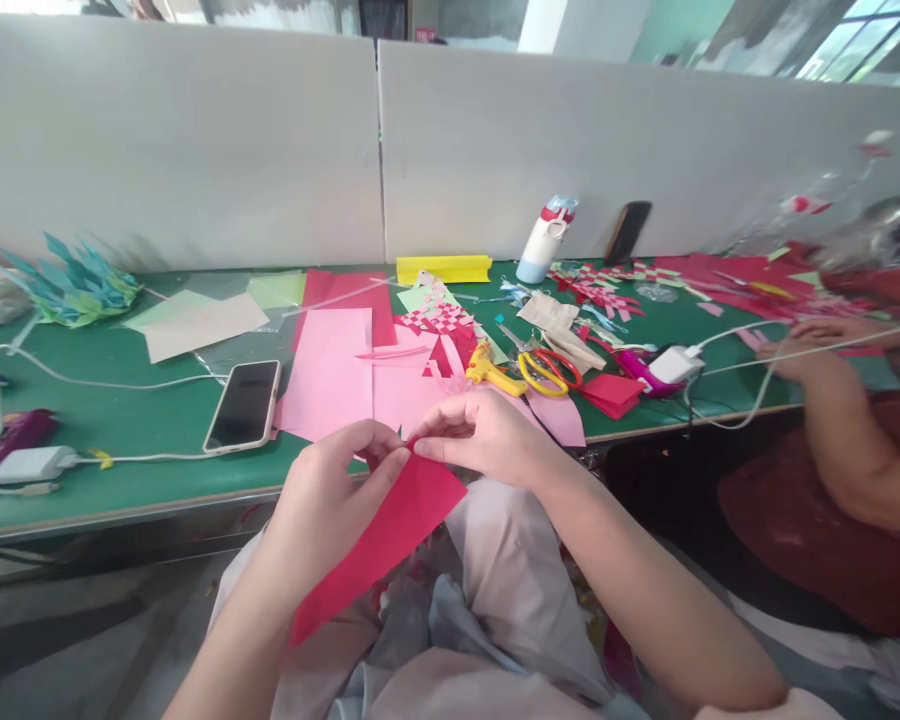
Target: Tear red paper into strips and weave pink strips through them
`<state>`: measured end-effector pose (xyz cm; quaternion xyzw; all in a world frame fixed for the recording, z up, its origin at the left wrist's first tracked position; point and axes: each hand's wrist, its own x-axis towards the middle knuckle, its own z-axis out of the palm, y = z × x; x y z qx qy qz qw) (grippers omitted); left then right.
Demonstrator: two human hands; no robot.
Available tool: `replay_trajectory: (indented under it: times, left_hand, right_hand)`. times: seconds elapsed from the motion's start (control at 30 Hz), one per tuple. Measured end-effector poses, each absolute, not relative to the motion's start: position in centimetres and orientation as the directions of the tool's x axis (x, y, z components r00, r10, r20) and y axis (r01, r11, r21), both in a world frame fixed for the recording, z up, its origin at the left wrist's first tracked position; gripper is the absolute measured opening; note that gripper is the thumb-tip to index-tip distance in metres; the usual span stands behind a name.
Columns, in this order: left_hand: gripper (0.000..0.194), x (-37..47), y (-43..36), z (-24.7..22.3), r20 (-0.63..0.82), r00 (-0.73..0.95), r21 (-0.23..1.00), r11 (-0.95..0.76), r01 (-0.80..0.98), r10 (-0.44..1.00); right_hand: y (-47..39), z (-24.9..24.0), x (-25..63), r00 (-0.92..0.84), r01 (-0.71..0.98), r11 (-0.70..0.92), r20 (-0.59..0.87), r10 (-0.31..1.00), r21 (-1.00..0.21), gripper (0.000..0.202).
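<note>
A sheet of red paper (pixel 379 545) hangs above my lap, its top edge pinched between both hands. My left hand (pixel 337 490) is closed on it, thumb and forefinger meeting at the edge. Right beside it, my right hand (pixel 484 435) pinches the same edge, fingers curled behind. The two thumbs nearly touch. Whether the edge is folded there, I cannot tell. Just beyond my hands, pink paper sheets (pixel 326 375) lie on the green table (pixel 150 400), partly over a darker red sheet (pixel 345 290).
A yellow glue gun (pixel 493 370), scissors with yellow handles (pixel 541 374) and woven paper strips (pixel 442 318) lie behind my right hand. Left stands a phone (pixel 244 405) with white cables. A bottle (pixel 546 240) stands near the partition (pixel 232 150). At right, a co-worker's arm (pixel 855 430) reaches over the table.
</note>
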<state>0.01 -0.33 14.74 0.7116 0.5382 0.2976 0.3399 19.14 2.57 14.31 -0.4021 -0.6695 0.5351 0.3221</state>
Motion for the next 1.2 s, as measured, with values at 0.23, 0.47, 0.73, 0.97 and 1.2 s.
replay_trajectory:
  times: [0.23, 0.47, 0.73, 0.97, 1.2]
  left_hand:
    - [0.031, -0.7, 0.2, 14.2, -0.108, 0.309, 0.786, -0.109, 0.609, 0.945]
    - [0.028, 0.5, 2.9, 13.3, 0.033, 0.055, 0.98, -0.043, 0.193, 0.998]
    - [0.018, 1.9, 6.0, 13.5, 0.029, -0.008, 1.0, -0.029, -0.005, 1.0]
    - [0.024, 2.4, 5.1, 13.5, -0.041, 0.004, 0.993, 0.041, -0.106, 0.999]
    - [0.078, 0.1, 3.6, 13.1, 0.175, -0.175, 0.951, -0.121, 0.283, 0.969]
  right_hand:
    - [3.9, 14.3, 19.3, -0.308, 0.294, 0.215, 0.12, 0.944, -0.931, 0.014]
    - [2.3, 13.8, 16.9, -0.12, 0.572, 0.549, 0.6, 0.791, -0.609, 0.004]
    - [1.1, 12.9, 14.9, -0.3, 0.741, 0.516, 0.475, 0.827, -0.43, 0.031]
    - [3.3, 12.0, 16.8, -0.292, 0.746, 0.517, 0.493, 0.82, -0.42, 0.02]
    - [5.1, 15.3, 19.8, -0.342, 0.688, 0.486, 0.349, 0.872, -0.539, 0.019]
